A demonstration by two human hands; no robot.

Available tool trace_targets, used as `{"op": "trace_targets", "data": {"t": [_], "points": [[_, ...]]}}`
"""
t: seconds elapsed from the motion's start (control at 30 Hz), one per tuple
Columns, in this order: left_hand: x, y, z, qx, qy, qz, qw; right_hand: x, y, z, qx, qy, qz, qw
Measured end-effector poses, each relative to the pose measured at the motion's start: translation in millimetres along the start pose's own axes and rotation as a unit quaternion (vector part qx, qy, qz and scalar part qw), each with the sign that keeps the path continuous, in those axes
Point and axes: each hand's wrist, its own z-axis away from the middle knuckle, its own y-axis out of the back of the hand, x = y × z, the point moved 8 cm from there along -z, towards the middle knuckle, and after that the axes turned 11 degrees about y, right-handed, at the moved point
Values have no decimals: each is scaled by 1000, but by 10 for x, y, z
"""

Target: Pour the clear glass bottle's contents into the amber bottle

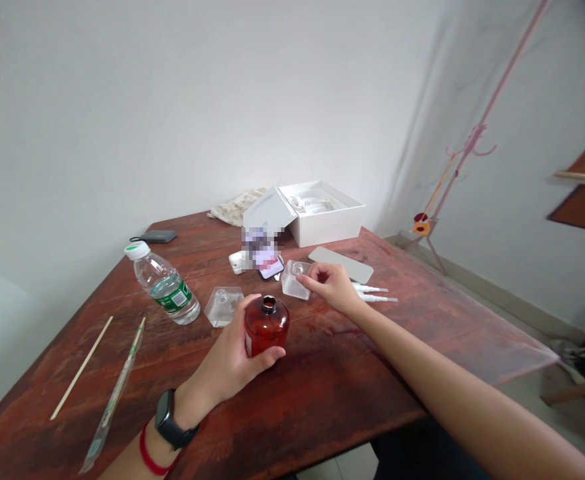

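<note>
Right now my left hand (232, 363) is wrapped around a round amber glass bottle (266, 327), fingers behind it and thumb across the front. The bottle stands upright on the dark red wooden table (322, 393), near the middle and close to me, and its mouth is open with no cap. On that wrist I wear a black watch (171, 420) and a red band (150, 457). My right hand (333, 285) reaches further out, its fingers drawn close together, the tips touching a small frosted glass bottle (292, 283) just beyond the amber one. I cannot tell whether they pinch it or only rest on it. A second small clear square bottle (223, 305) sits just left of the amber bottle. Further left, a plastic water bottle (165, 283) with a green label lies tilted on its side. Near the left edge lie a thin wooden stick (81, 368) and a long item in a clear wrapper (115, 393), side by side but apart. Two white spray nozzles (375, 293) lie just right of my right hand, with a flat grey strip (341, 264) behind them. At the back stands an open white box (322, 217), its lid (268, 210) leaning against it, and a phone (271, 268) lies in front.
</note>
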Motion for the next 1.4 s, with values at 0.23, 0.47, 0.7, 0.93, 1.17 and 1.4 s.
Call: {"op": "trace_targets", "data": {"t": [0.23,0.47,0.7,0.93,1.17,1.4], "points": [[-2,-6,2,3,-5,0,1000,5,6,-8,3,-4,18,1000],[0,1,-5,4,-5,-1,1000,16,-14,-5,-8,-4,13,1000],[29,4,13,4,-3,1,1000,9,-28,-3,-14,-2,9,1000],[37,-2,12,-1,-2,2,1000,-1,-31,4,-16,5,16,1000],[17,-8,7,-1,1,3,1000,-21,-44,-1,-24,4,23,999],[29,-12,5,-3,1,3,1000,-48,-50,5,-29,6,22,999]]}}
